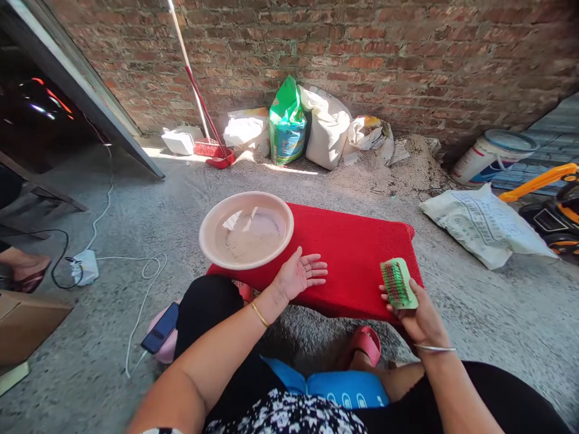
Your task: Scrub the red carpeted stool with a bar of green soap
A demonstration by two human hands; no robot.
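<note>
A red mat (357,253) lies on the concrete floor in front of me. On its left end stands a pink basin (212,226) with water in it. My left hand (301,273) hovers open, palm up, over the mat's near edge, just right of the basin. My right hand (416,316) grips a green scrub brush (397,283), bristles turned up, at the mat's right end. My knees and a pink sandal (364,343) are below the mat.
Sacks and a green bag (287,123) lean on the brick wall, beside a red broom and dustpan (215,147). A white bucket (491,157) and a printed sack (484,226) are to the right. A phone (159,328) and power strip with cables (84,267) lie left.
</note>
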